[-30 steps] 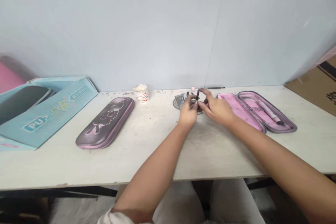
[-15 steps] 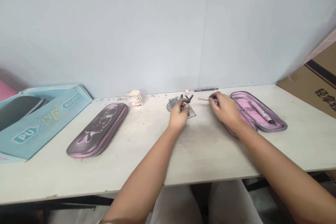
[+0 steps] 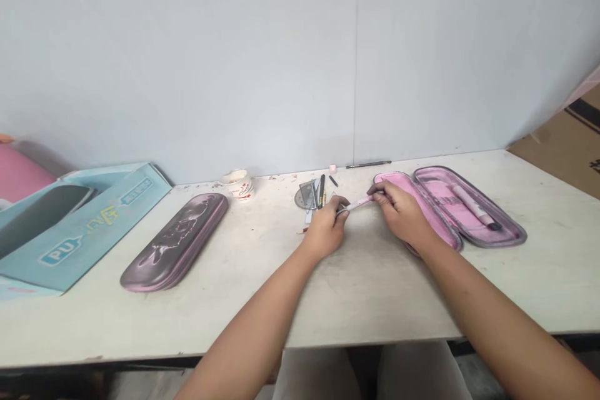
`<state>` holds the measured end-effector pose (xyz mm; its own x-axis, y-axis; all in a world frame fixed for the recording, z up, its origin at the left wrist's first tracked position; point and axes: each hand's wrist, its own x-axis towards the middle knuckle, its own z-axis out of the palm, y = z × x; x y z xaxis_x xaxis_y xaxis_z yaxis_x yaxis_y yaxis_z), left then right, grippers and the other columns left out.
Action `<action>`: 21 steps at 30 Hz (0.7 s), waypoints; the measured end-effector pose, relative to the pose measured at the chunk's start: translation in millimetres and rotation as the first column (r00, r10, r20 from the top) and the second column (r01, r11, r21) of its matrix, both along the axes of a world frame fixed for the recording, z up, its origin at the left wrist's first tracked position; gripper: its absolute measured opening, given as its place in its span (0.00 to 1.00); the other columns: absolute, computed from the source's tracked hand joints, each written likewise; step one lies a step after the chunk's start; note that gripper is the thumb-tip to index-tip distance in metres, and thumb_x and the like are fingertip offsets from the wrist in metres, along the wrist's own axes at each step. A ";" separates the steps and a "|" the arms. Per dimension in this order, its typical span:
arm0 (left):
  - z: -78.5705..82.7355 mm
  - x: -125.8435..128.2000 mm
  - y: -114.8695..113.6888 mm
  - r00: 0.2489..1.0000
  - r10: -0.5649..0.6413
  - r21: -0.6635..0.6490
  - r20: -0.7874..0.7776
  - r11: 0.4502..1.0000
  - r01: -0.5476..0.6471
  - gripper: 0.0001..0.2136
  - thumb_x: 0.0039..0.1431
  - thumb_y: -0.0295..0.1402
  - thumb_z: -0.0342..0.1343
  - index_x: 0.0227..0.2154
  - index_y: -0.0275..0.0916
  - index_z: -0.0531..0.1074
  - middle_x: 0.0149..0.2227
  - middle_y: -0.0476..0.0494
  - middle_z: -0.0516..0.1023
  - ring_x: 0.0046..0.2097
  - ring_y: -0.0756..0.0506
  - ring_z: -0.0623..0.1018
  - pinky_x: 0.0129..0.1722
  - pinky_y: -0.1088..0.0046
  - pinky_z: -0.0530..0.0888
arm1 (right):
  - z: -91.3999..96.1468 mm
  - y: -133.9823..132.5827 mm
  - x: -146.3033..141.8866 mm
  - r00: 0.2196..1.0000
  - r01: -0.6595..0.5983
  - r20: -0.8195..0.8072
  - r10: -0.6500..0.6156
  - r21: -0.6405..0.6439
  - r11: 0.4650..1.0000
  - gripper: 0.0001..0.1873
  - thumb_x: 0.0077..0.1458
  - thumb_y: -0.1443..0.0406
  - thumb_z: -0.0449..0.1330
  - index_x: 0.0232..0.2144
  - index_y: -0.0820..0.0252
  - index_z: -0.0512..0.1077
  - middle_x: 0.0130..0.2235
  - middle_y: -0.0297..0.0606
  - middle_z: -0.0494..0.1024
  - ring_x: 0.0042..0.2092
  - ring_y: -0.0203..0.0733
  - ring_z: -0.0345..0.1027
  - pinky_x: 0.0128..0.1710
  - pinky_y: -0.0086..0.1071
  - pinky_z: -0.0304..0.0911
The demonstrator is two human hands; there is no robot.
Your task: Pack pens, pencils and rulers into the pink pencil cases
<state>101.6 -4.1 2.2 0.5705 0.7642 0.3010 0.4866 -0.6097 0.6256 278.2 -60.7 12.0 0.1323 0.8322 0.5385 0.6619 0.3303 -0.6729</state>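
Pink pen (image 3: pixel 359 202) pinched at both ends by left hand (image 3: pixel 325 229) and right hand (image 3: pixel 403 215), close together. Level grip steadies it.

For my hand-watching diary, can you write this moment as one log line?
left hand: holds pink pen | right hand: holds it too | beside: open pink case

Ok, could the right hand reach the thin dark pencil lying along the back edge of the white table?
Probably yes: nothing stands between the right hand and the thin dark pencil, though its fingers are gripping the slim pink pen.
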 end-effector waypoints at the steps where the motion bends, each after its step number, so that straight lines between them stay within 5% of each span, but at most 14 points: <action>1: -0.6 0.4 -1.3 1.000 0.019 -0.001 0.006 1.000 -0.019 0.12 0.57 0.29 0.45 0.44 0.39 0.62 0.35 0.46 0.73 0.37 0.47 0.73 0.39 0.70 0.68 | 0.6 -0.5 -1.1 1.000 -0.012 0.009 0.012 -0.013 1.000 0.09 0.55 0.63 0.48 0.35 0.57 0.67 0.35 0.37 0.73 0.37 0.40 0.65 0.37 0.31 0.57; 8: 3.4 -3.4 -2.0 0.994 -0.094 0.159 -0.058 0.982 0.102 0.10 0.59 0.27 0.42 0.43 0.39 0.62 0.41 0.43 0.72 0.43 0.46 0.72 0.43 0.69 0.68 | 1.2 -3.2 1.7 0.995 0.102 0.022 -0.099 -0.189 0.977 0.23 0.57 0.51 0.44 0.18 0.57 0.60 0.18 0.32 0.63 0.24 0.36 0.58 0.26 0.30 0.50; 13: 3.9 -4.2 0.5 0.995 -0.078 0.186 -0.055 0.979 0.087 0.13 0.59 0.25 0.41 0.46 0.37 0.61 0.43 0.41 0.72 0.43 0.46 0.72 0.44 0.69 0.68 | 4.7 -7.8 1.2 0.986 -0.091 -0.152 0.070 -0.139 0.986 0.14 0.55 0.54 0.50 0.39 0.56 0.63 0.30 0.33 0.70 0.32 0.38 0.63 0.31 0.29 0.57; 18: 2.4 -5.4 1.3 0.996 -0.069 0.199 -0.059 0.977 0.080 0.15 0.58 0.25 0.41 0.48 0.37 0.59 0.43 0.39 0.72 0.45 0.45 0.72 0.44 0.68 0.68 | 4.0 -8.5 3.4 0.997 -0.001 -0.080 -0.013 -0.174 0.985 0.17 0.55 0.52 0.48 0.26 0.57 0.66 0.22 0.31 0.66 0.26 0.37 0.60 0.29 0.31 0.55; 21: 2.6 -6.5 2.4 0.998 -0.047 0.199 -0.047 0.979 0.056 0.15 0.58 0.25 0.41 0.48 0.37 0.59 0.42 0.40 0.72 0.44 0.46 0.73 0.43 0.68 0.69 | 4.8 -9.3 4.9 0.993 -0.083 -0.095 0.072 -0.125 0.989 0.14 0.55 0.55 0.50 0.36 0.57 0.67 0.30 0.34 0.71 0.32 0.38 0.64 0.32 0.31 0.57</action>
<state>95.1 -1.7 4.9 0.6228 0.6603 0.4197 0.4743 -0.7452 0.4687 283.1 -70.0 16.8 0.1078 0.9031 0.4156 0.5723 0.2855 -0.7688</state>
